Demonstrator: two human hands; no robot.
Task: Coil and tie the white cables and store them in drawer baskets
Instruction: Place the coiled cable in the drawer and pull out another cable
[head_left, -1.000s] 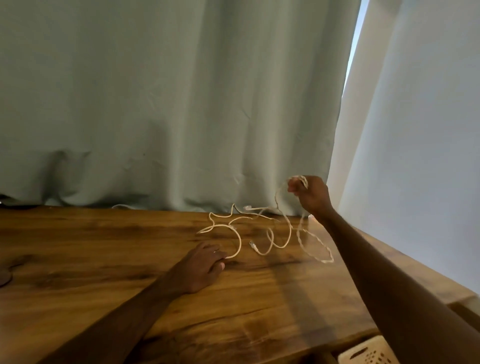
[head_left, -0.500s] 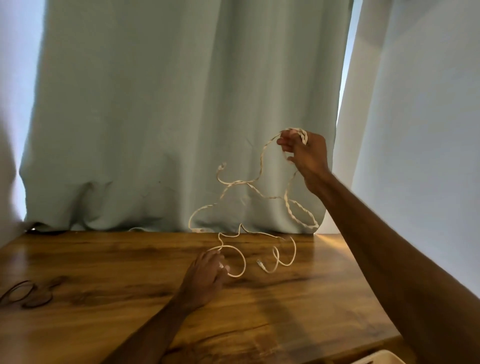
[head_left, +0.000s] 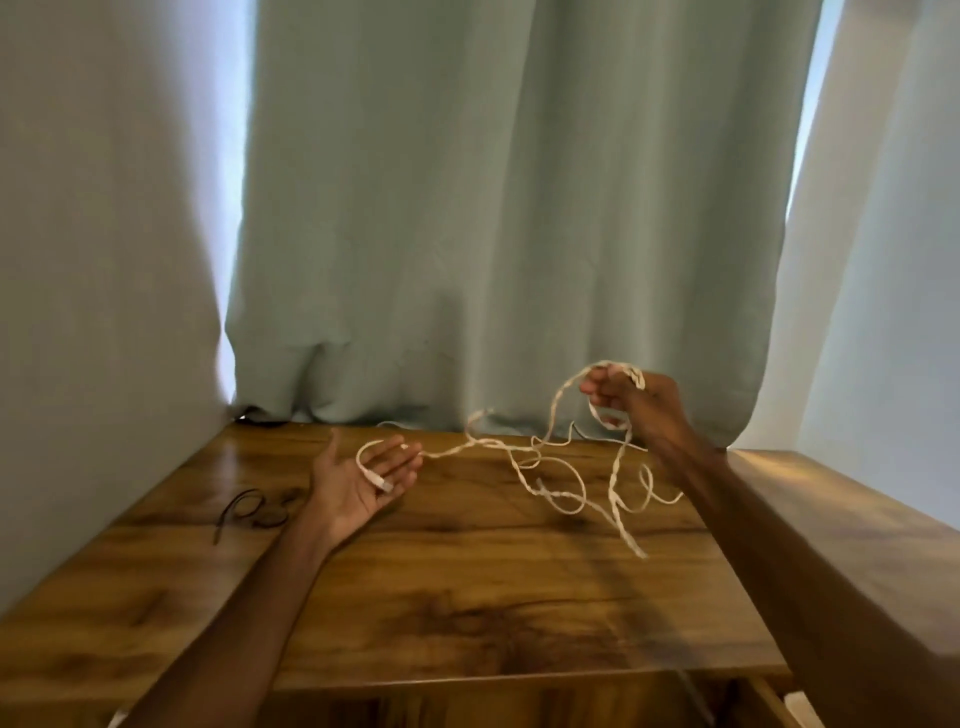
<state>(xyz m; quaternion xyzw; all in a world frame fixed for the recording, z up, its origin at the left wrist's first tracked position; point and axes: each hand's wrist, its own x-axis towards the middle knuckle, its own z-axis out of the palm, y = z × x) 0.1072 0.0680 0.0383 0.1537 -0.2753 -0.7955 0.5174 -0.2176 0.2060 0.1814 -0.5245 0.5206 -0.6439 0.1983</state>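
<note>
A tangled white cable (head_left: 545, 467) hangs in loops above the wooden table (head_left: 467, 597), stretched between my two hands. My right hand (head_left: 631, 402) is raised at the right, fingers curled round a bunch of cable loops. My left hand (head_left: 363, 475) is palm up over the table with fingers nearly straight; one cable end with its connector lies across the fingers in a small loop. No drawer basket shows clearly.
A pale green curtain (head_left: 519, 234) hangs behind the table's far edge. A dark thin tie or cord (head_left: 244, 512) lies on the table at the left. Walls stand close on the left and right. A white corner (head_left: 800, 709) shows at the bottom right below the table.
My left hand lifted off the table and turned palm up, with a cable end now lying on its fingers. My right hand came down with its loops. The view shifted left.
</note>
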